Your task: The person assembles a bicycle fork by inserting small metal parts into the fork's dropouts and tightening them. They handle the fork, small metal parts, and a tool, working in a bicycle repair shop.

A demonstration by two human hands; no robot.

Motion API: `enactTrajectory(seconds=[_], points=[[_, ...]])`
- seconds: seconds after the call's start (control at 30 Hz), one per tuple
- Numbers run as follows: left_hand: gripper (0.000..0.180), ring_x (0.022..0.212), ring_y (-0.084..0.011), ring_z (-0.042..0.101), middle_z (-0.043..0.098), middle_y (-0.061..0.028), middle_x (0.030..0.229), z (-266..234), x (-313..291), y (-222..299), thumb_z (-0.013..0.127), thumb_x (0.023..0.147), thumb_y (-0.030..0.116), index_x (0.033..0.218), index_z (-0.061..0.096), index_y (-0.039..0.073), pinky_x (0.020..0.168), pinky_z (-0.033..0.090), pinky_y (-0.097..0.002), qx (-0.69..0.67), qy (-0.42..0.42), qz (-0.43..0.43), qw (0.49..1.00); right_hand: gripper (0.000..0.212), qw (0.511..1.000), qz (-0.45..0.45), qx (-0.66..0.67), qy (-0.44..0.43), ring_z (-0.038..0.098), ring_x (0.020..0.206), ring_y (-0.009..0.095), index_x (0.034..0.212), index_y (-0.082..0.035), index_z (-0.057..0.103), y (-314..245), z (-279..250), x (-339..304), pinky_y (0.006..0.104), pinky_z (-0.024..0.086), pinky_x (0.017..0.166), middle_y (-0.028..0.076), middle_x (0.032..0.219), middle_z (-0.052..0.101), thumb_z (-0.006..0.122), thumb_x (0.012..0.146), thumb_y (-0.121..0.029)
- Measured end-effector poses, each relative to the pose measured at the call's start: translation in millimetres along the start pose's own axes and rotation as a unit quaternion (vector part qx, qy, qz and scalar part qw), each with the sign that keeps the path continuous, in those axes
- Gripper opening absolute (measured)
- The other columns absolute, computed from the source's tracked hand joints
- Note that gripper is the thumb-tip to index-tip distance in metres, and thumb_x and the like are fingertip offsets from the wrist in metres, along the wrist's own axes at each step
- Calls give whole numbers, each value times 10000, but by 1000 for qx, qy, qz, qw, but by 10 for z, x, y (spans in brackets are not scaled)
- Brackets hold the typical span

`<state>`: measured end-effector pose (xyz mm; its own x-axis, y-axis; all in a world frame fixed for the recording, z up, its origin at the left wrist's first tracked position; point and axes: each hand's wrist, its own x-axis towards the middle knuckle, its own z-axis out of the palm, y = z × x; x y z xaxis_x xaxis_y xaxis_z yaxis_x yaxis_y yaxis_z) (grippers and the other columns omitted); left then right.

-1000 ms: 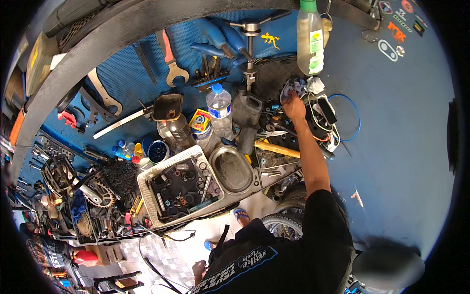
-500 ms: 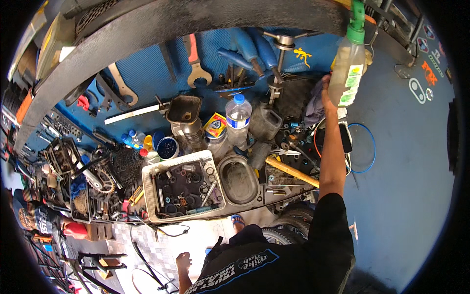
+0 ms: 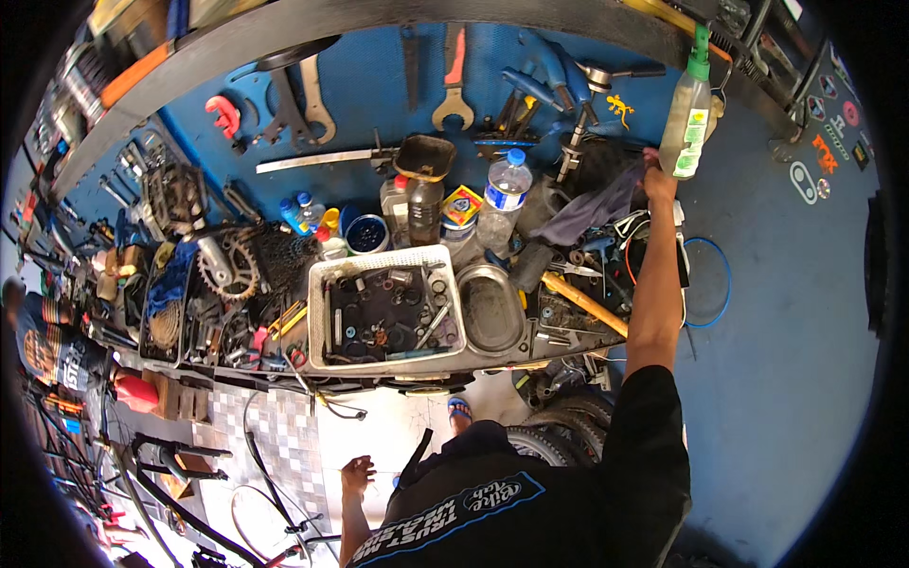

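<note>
My right arm reaches to the far right, and my right hand (image 3: 660, 180) is closed at the end of a dark grey rag (image 3: 592, 208), which trails leftward over the bench; some fingers are hidden. Right beside that hand hangs a clear spray bottle (image 3: 687, 128) with a green top and pale label, close to the shelf edge. My left hand (image 3: 357, 471) hangs low beside my body, over the floor, its fingers loosely apart and holding nothing. A hammer (image 3: 582, 303) with a wooden handle lies on the bench below my right forearm.
A white basket (image 3: 317, 312) of small metal parts stands mid-bench beside an oval metal tray (image 3: 519, 312). Behind are a blue-capped bottle (image 3: 504, 199) and a dark jar (image 3: 424, 208). Wrenches (image 3: 454, 99) hang on the blue wall. At far left another person (image 3: 62, 346) is bent over.
The rag was bunched by my right hand and now stretches out from it to the left. My view has shifted left. My left hand stays low, its fingers a little more spread.
</note>
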<state>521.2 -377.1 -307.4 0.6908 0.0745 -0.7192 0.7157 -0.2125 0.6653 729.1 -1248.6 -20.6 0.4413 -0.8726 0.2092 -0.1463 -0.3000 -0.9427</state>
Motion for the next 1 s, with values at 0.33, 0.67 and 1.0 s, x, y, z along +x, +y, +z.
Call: enactTrajectory(seconds=[0.33,0.67,1.0], points=[[247,688,-181,695,710,-99,916,-608,-57,-564,657,1023,219,1173,687,26,507,512,-270,-110,-30,-2,994,287,975,-94,199,40,568,746,106,1149,3,714,-985,-409,-873,268,453,659,11,882,656,531,933,51],[501,1147,-276,685,702,-158,1265,-832,-1054,112,565,1058,411,1401,622,51,948,540,-377,-36,-62,211,975,303,886,-239,-11,-397,578,1172,139,1301,-59,652,-1787,13,-4475,276,435,1033,35,1235,663,578,1008,-35],[520,1027,-352,726,711,-271,1062,-1271,-2111,903,592,756,-64,1267,625,24,881,545,-428,10,25,463,886,145,650,-400,62,-643,757,829,302,1025,2,718,-2510,1007,-7594,356,566,731,161,907,757,654,999,-126]])
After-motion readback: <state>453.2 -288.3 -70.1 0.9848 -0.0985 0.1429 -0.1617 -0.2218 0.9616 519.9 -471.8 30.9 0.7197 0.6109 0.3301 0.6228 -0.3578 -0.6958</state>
